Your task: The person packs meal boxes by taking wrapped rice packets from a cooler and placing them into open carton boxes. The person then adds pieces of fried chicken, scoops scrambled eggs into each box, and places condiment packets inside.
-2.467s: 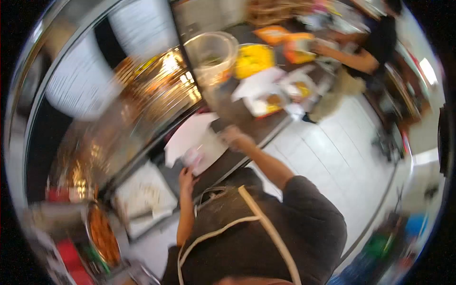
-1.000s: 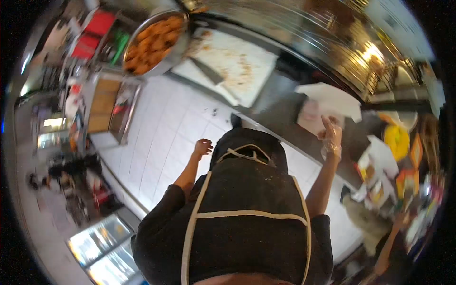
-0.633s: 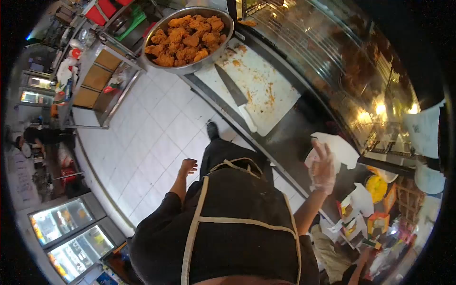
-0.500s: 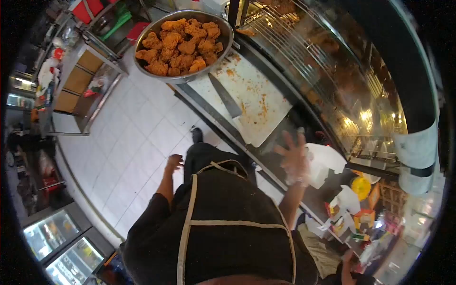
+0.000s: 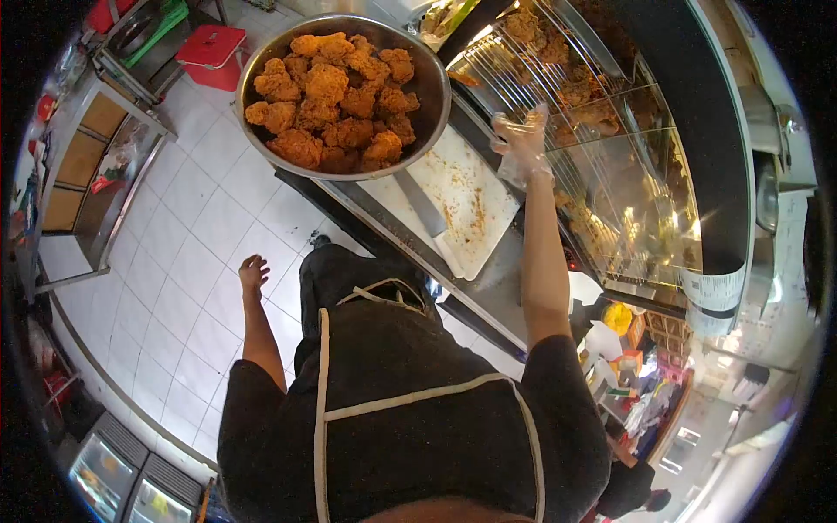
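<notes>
My right hand (image 5: 521, 146), in a clear plastic glove, is raised at the open front of the glass display case (image 5: 645, 174), beside its wire rack (image 5: 567, 105). Its fingers are partly spread and I see nothing in them. My left hand (image 5: 254, 273) hangs bare over the floor, fingers loosely bent and apart, holding nothing. A steel bowl (image 5: 442, 113) heaped with fried chicken pieces (image 5: 327, 84) stands at the counter's far end. On the white cutting board (image 5: 488, 209), strewn with crumbs, lies a knife (image 5: 423, 209), its blade tip hidden by the bowl.
Fried pieces (image 5: 575, 87) lie on the case's rack. Cartons and packets (image 5: 623, 353) are at the right end of the counter, with another person (image 5: 626, 484) beyond. A red cooler box (image 5: 212, 52) stands on the tiled floor (image 5: 192, 209); a shelf unit (image 5: 78, 174) is at left.
My right hand has moved from above the counter near the board's lower end up to the display case. My view has shifted closer to the bowl and case; my left hand swings outward.
</notes>
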Demonstrator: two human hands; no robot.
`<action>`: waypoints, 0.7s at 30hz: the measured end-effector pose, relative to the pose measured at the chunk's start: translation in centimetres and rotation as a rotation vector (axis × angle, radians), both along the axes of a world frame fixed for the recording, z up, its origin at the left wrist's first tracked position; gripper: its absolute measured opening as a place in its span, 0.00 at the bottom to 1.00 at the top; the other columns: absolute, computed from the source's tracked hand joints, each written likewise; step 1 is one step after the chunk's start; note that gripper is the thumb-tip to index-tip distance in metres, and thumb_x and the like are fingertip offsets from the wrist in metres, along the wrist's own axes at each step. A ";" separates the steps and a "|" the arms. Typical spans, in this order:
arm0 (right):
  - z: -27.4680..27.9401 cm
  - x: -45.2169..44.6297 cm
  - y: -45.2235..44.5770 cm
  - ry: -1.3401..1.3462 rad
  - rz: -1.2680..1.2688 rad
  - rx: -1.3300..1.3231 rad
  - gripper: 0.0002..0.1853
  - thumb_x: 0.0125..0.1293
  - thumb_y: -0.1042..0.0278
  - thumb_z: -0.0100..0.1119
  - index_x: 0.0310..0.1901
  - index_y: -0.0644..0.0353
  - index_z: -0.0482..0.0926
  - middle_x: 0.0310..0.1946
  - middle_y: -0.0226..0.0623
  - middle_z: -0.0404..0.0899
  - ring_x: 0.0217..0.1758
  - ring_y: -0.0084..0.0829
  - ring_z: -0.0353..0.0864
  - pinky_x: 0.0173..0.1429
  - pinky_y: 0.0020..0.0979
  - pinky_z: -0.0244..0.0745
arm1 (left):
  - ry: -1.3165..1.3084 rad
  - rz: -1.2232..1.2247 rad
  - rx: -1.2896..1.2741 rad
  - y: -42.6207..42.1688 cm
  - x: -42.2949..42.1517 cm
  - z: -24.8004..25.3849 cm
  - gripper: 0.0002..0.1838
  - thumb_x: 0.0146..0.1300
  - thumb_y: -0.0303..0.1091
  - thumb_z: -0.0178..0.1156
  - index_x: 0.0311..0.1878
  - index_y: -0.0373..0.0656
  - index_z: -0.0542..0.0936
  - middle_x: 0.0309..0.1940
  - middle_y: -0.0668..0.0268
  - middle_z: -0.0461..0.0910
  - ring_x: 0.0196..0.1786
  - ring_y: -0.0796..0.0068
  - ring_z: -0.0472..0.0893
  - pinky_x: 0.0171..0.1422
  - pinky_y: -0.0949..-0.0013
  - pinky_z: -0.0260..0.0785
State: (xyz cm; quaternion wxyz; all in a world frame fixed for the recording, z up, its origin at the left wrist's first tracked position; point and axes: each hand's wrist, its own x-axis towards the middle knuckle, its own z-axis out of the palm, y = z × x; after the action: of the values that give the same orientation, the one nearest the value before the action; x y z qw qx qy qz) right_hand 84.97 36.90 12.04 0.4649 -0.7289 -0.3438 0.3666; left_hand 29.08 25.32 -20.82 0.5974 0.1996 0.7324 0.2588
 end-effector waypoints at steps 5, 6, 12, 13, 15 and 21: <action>-10.0 7.9 3.0 -0.538 0.046 0.083 0.43 0.53 0.69 0.69 0.64 0.65 0.49 0.49 0.49 0.71 0.42 0.35 0.80 0.36 0.33 0.82 | -0.029 0.177 -0.095 -6.4 -2.9 -3.2 0.22 0.63 0.46 0.53 0.58 0.47 0.72 0.47 0.64 0.80 0.41 0.69 0.80 0.43 0.59 0.70; -7.8 5.9 3.4 -0.442 -0.047 0.054 0.41 0.53 0.69 0.67 0.63 0.67 0.50 0.46 0.48 0.73 0.40 0.34 0.80 0.34 0.31 0.81 | -0.033 0.224 -0.124 -8.1 -3.2 -4.0 0.21 0.64 0.45 0.53 0.56 0.46 0.73 0.45 0.65 0.81 0.38 0.70 0.80 0.40 0.61 0.69; 2.8 -2.8 4.9 -0.306 -0.242 0.207 0.23 0.54 0.72 0.60 0.49 0.68 0.62 0.31 0.43 0.75 0.30 0.29 0.77 0.24 0.30 0.74 | -0.095 0.303 -0.280 -16.9 -2.2 -6.5 0.19 0.62 0.44 0.55 0.54 0.48 0.74 0.42 0.65 0.81 0.36 0.69 0.80 0.37 0.61 0.70; 0.3 1.7 6.6 -0.083 -0.099 0.168 0.19 0.55 0.74 0.58 0.47 0.68 0.66 0.29 0.40 0.75 0.31 0.30 0.78 0.28 0.33 0.75 | -0.098 0.300 -0.289 -17.1 -2.1 -7.0 0.19 0.62 0.44 0.55 0.54 0.48 0.74 0.42 0.65 0.81 0.36 0.69 0.80 0.37 0.61 0.70; -4.2 4.8 6.5 0.124 0.007 0.178 0.14 0.54 0.71 0.59 0.42 0.66 0.71 0.25 0.36 0.75 0.35 0.30 0.79 0.33 0.35 0.75 | -0.146 0.354 -0.247 -16.5 -1.4 -8.9 0.20 0.62 0.44 0.56 0.55 0.47 0.74 0.44 0.65 0.81 0.38 0.68 0.81 0.39 0.61 0.70; -4.6 4.2 7.4 -0.909 -0.070 0.023 0.24 0.60 0.60 0.54 0.53 0.66 0.66 0.29 0.35 0.77 0.28 0.28 0.76 0.33 0.31 0.74 | -0.181 0.368 -0.093 -11.7 2.3 -5.6 0.22 0.65 0.47 0.54 0.58 0.47 0.73 0.49 0.62 0.80 0.45 0.66 0.81 0.46 0.62 0.71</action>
State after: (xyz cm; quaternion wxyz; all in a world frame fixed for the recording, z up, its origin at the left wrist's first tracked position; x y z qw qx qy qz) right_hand 89.18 44.33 7.45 0.2870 -0.8218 -0.4920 -0.0105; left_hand 31.35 13.65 -26.38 0.6121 0.0106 0.7109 0.3463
